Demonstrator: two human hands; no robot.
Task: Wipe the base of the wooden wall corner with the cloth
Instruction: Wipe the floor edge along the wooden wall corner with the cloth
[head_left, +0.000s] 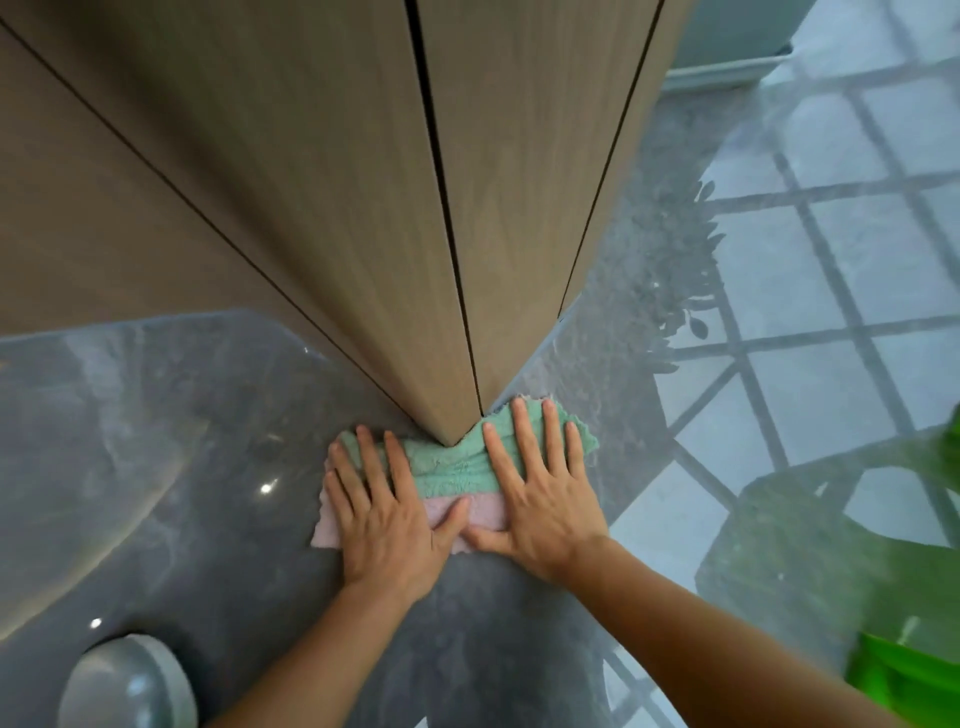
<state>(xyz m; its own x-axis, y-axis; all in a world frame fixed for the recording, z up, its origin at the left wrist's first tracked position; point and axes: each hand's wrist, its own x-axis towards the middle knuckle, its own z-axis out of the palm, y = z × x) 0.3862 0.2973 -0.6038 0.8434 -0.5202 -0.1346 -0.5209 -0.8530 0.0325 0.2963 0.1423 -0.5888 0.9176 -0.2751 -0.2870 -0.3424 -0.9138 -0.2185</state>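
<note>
Head camera looks down the wooden wall corner (447, 291), where two brown panels meet at a sharp edge that comes down to a glossy grey marble floor (218, 415). Right at the foot of that edge lies the cloth (452, 470), a fluffy rag, mint green along the side touching the wood and pale pink along the side nearer the person. It wraps a little around both faces of the corner. The left hand (387, 519) lies flat on the left part of the cloth, fingers spread and straight, gripping nothing. The right hand (540, 493) presses flat on the right part in the same way, palm down and fingers splayed, its fingertips near the wood. The two thumbs almost meet over the pink strip. A blurred bright green object (904, 680) sits at the lower right.
</note>
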